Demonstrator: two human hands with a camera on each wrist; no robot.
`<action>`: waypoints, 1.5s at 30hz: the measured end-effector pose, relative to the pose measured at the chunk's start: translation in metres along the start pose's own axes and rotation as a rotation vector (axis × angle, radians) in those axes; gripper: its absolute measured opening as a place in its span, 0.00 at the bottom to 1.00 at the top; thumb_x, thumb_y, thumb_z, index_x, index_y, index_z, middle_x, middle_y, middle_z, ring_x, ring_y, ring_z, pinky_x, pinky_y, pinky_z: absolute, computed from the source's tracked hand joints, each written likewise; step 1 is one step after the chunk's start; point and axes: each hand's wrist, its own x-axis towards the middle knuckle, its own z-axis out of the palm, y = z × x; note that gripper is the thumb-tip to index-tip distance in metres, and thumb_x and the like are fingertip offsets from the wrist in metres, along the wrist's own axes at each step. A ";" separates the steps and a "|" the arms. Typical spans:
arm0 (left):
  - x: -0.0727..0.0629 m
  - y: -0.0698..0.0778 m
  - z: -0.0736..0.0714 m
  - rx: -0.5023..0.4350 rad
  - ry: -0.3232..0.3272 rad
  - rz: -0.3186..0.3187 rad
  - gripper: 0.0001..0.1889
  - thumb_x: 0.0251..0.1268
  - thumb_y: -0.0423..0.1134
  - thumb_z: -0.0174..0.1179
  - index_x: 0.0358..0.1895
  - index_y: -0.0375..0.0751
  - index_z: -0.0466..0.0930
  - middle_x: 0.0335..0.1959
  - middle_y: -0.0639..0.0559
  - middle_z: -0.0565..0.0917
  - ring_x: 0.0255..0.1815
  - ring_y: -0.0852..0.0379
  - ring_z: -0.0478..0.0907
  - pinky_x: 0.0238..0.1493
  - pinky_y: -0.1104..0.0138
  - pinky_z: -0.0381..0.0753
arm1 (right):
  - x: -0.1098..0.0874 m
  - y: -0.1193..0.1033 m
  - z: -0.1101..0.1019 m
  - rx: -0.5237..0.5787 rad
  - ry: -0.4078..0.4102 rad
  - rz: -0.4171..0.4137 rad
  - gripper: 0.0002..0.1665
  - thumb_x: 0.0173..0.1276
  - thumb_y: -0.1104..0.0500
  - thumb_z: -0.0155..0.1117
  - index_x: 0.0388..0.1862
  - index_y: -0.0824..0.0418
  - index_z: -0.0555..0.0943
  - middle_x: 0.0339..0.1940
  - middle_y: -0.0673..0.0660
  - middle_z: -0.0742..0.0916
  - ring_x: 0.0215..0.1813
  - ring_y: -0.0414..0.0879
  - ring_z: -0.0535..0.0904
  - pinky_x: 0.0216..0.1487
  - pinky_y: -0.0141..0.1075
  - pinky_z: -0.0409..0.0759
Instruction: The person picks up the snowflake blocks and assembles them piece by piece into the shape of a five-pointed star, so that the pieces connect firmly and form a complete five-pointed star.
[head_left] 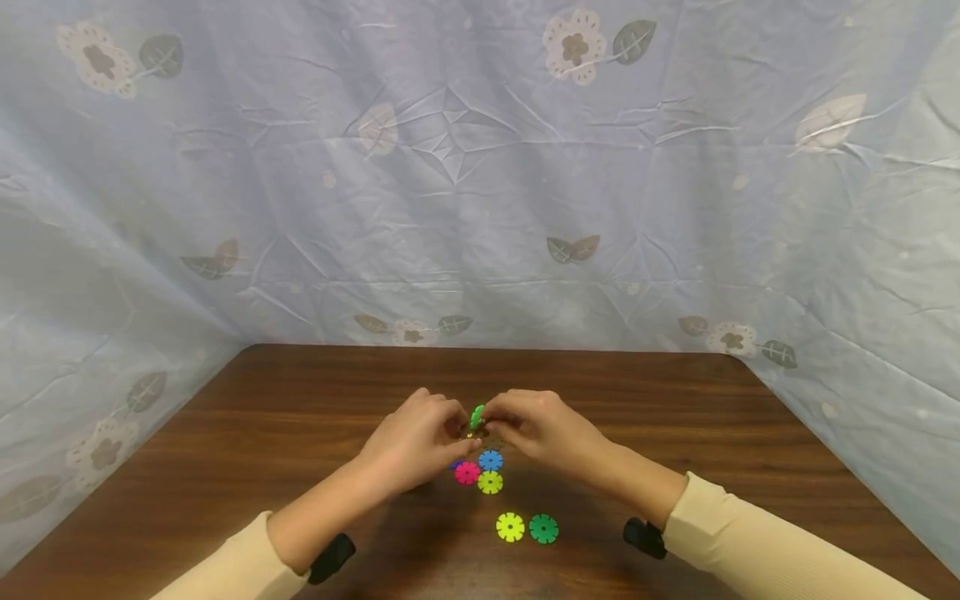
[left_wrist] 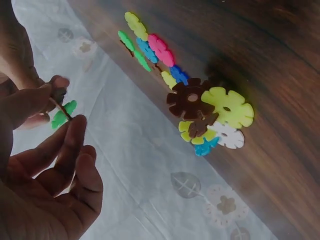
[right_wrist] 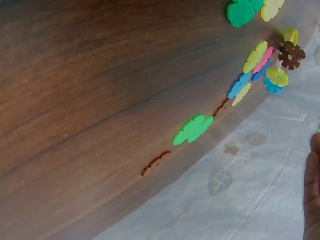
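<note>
Both hands meet over the table's middle in the head view. Between thumb and fingertips, my left hand (head_left: 416, 440) pinches a brown slotted plastic disc (left_wrist: 60, 107), seen edge-on in the left wrist view. A green slotted disc (left_wrist: 60, 120) sits crosswise against the brown one. My right hand (head_left: 551, 427) has bent fingers and thumb around the green disc's side; part of its grip is hidden. Near the hands lie flat discs: blue (head_left: 491, 460), pink (head_left: 467, 473) and yellow (head_left: 490, 482).
A joined cluster with a brown disc (left_wrist: 190, 100), a yellow disc (left_wrist: 227, 107), a white disc (left_wrist: 229, 136) and others stands on the wooden table (head_left: 300, 417). Closer to the person lie a yellow disc (head_left: 510, 527) and a green disc (head_left: 543, 528). A patterned cloth (head_left: 450, 208) surrounds the table.
</note>
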 end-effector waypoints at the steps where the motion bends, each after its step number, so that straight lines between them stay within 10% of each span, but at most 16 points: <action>1: -0.001 0.000 -0.002 0.013 -0.021 -0.013 0.10 0.62 0.45 0.76 0.39 0.44 0.89 0.32 0.59 0.86 0.39 0.59 0.73 0.31 0.67 0.76 | -0.001 -0.001 -0.001 -0.012 -0.005 0.005 0.08 0.73 0.66 0.69 0.48 0.61 0.86 0.44 0.53 0.92 0.42 0.41 0.90 0.43 0.27 0.87; 12: -0.033 -0.018 -0.008 0.013 -0.356 -0.083 0.19 0.62 0.40 0.75 0.19 0.47 0.73 0.14 0.59 0.65 0.19 0.62 0.62 0.21 0.68 0.57 | -0.016 0.007 -0.013 -0.103 -0.167 0.205 0.07 0.80 0.56 0.62 0.47 0.55 0.85 0.39 0.48 0.90 0.36 0.33 0.80 0.38 0.28 0.82; 18: -0.045 -0.024 -0.004 0.135 -0.331 -0.135 0.22 0.57 0.41 0.78 0.17 0.46 0.71 0.14 0.59 0.67 0.20 0.62 0.64 0.22 0.67 0.60 | -0.018 0.011 -0.014 -0.075 -0.451 0.326 0.07 0.78 0.56 0.65 0.39 0.55 0.86 0.34 0.45 0.88 0.28 0.32 0.72 0.32 0.27 0.76; 35: -0.050 -0.033 0.002 0.142 -0.336 -0.161 0.21 0.55 0.45 0.80 0.19 0.49 0.74 0.15 0.58 0.70 0.20 0.61 0.66 0.24 0.64 0.64 | -0.022 0.011 -0.017 0.017 -0.598 0.402 0.07 0.72 0.55 0.72 0.34 0.53 0.83 0.28 0.42 0.82 0.30 0.31 0.73 0.33 0.27 0.76; 41: -0.041 -0.021 -0.012 0.219 -0.396 -0.235 0.21 0.58 0.48 0.78 0.22 0.46 0.74 0.20 0.56 0.72 0.24 0.57 0.68 0.28 0.59 0.66 | -0.024 0.005 -0.019 0.057 -0.721 0.523 0.13 0.66 0.54 0.78 0.41 0.53 0.81 0.35 0.46 0.84 0.38 0.34 0.77 0.41 0.30 0.78; 45: -0.030 -0.005 -0.014 0.240 -0.334 -0.162 0.15 0.61 0.44 0.76 0.27 0.45 0.78 0.23 0.55 0.78 0.25 0.57 0.73 0.27 0.60 0.70 | -0.031 0.016 -0.014 0.103 -0.802 0.568 0.18 0.63 0.50 0.81 0.43 0.49 0.79 0.40 0.47 0.84 0.43 0.37 0.78 0.45 0.33 0.79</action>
